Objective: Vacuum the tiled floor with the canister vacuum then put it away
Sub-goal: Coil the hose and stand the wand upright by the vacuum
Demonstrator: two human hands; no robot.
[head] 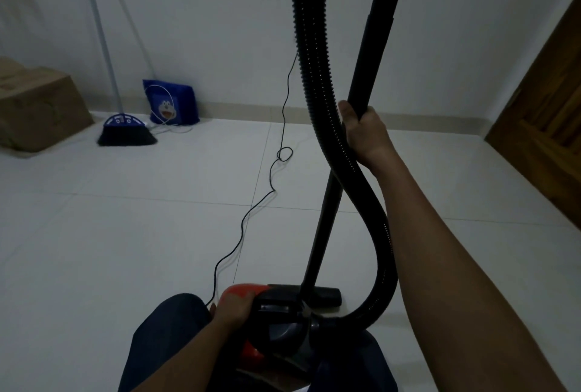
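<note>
The right hand is curled around the black wand partway up its length. The left hand, well apart from it and much lower, grips the red top of the canister, which sits on the floor between the person's knees in dark trousers. The wand stands nearly upright, its long axis leaning up and to the right from the floor head, which lies flat on the tiles just beyond the canister. The ribbed hose drops from above, crosses in front of the wand and loops round into the canister's front, which faces right. A thin cord trails from the canister over the pale tiled floor and up the white wall. Along that wall stand a broom, a blue bag and a cardboard box; a wooden door is on the right.
</note>
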